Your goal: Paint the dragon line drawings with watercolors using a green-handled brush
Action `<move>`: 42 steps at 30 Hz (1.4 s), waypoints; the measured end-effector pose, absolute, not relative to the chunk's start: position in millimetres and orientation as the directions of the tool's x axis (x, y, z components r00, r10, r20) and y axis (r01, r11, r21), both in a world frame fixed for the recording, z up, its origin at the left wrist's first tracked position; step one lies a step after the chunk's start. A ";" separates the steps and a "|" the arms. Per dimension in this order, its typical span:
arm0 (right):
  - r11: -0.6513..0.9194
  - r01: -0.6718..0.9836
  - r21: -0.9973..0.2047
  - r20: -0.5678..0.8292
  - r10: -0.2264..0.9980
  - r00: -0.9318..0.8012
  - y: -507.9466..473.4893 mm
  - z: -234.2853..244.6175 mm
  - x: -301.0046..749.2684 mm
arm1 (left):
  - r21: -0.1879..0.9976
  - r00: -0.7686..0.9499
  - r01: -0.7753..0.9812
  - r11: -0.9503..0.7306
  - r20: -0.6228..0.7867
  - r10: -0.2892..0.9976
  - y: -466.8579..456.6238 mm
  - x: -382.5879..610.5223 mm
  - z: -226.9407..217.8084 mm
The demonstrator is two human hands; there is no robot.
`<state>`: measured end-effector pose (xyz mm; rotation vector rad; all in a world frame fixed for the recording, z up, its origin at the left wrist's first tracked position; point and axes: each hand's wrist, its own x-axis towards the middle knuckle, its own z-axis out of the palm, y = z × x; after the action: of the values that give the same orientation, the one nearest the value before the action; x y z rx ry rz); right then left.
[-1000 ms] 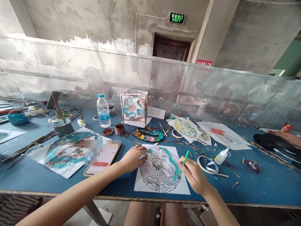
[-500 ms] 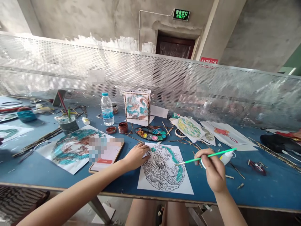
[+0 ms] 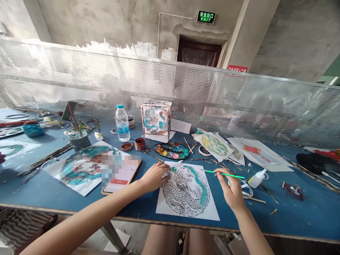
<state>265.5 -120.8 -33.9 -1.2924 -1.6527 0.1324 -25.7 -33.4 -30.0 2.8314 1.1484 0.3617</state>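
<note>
A white sheet with a black dragon outline [image 3: 186, 191], partly painted teal, lies near the table's front edge. My left hand [image 3: 155, 176] rests on its upper left corner, fingers curled down on the paper. My right hand [image 3: 230, 187] is closed on a thin green paintbrush [image 3: 224, 173], held nearly level above the sheet's right side with its tip pointing left. A paint palette [image 3: 171, 151] with several colours sits just behind the sheet.
A tablet [image 3: 120, 174] and a painted dragon sheet [image 3: 79, 166] lie to the left. A water bottle [image 3: 122, 123], paper lantern box [image 3: 156, 120], small paint jars [image 3: 139, 143], glue bottle [image 3: 257, 179], tape ring [image 3: 245, 189] and more drawings [image 3: 214, 144] crowd the blue table [image 3: 305, 212]. A perforated metal screen [image 3: 186, 88] stands behind.
My right hand lifted the brush off the dragon sheet, swung it level to the right, then brought it back left above the sheet. My left hand stayed on the corner.
</note>
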 end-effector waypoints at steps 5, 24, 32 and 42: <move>0.419 0.688 -0.593 0.616 0.786 0.053 -120.1 -35.4 265.9 | 0.133 0.695 0.681 -0.720 0.193 0.693 -32.4 -25.9 -31.3; 0.442 0.652 -0.616 0.614 0.788 0.047 -125.5 -38.7 264.4 | 0.129 0.688 0.692 -0.710 0.178 0.703 -31.6 -25.7 -31.6; 0.430 0.638 -0.639 0.537 0.843 -0.030 -119.5 -37.2 260.3 | 0.141 0.684 0.700 -0.700 0.148 0.714 -33.2 -25.2 -27.9; 0.422 0.668 -0.613 0.568 0.823 0.002 -123.4 -36.6 261.3 | 0.138 0.677 0.707 -0.693 0.150 0.720 -31.6 -25.3 -29.7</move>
<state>261.3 -123.4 -36.6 -1.3033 -1.7213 0.2037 -25.3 -31.6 -29.7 2.8135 1.1992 0.2977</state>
